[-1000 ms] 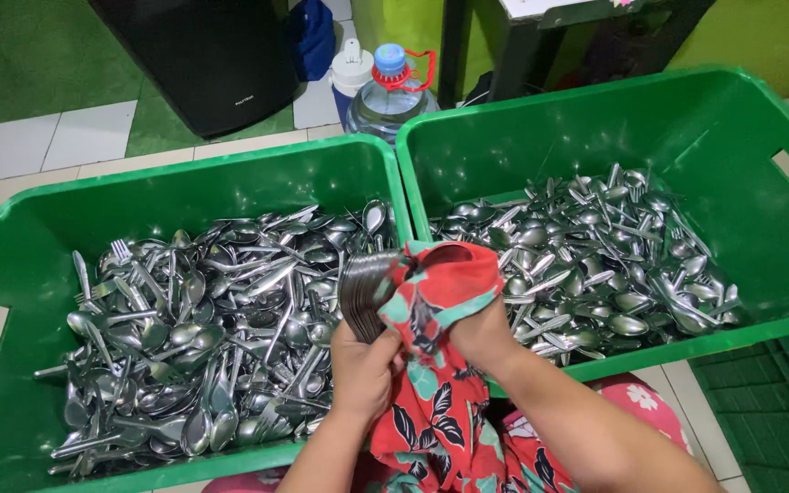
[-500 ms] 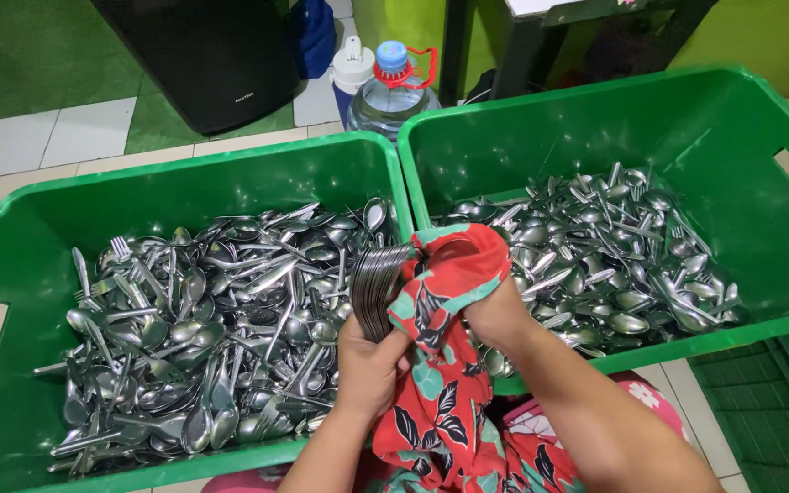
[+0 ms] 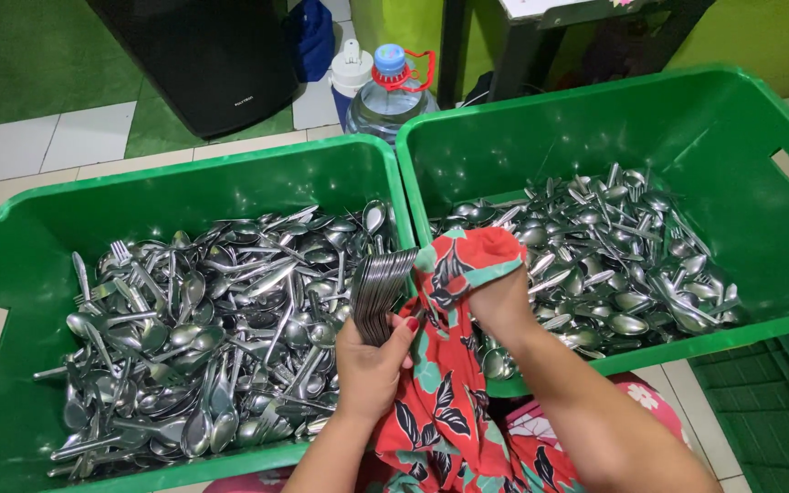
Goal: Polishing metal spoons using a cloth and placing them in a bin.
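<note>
My left hand (image 3: 369, 363) grips a fanned stack of metal spoons (image 3: 379, 290) by the handles, over the inner wall between two green crates. My right hand (image 3: 502, 301) is wrapped in a red floral cloth (image 3: 454, 274) and presses it against the spoon stack. The cloth hangs down between my forearms toward my lap. The left green crate (image 3: 38, 228) holds a heap of loose spoons and forks (image 3: 212, 319). The right green crate (image 3: 714, 128) holds another heap of cutlery (image 3: 614, 246).
Behind the crates stand a large clear water bottle (image 3: 385, 96) with a blue cap and red handle, a white bottle (image 3: 351, 68), a black bin (image 3: 203, 55) and dark table legs (image 3: 454, 46). A dark green grated crate (image 3: 778, 402) sits at lower right.
The spoon stack and cloth have shifted slightly right and down over the crate wall; my right hand has slid the cloth along the spoons. The crates are unmoved.
</note>
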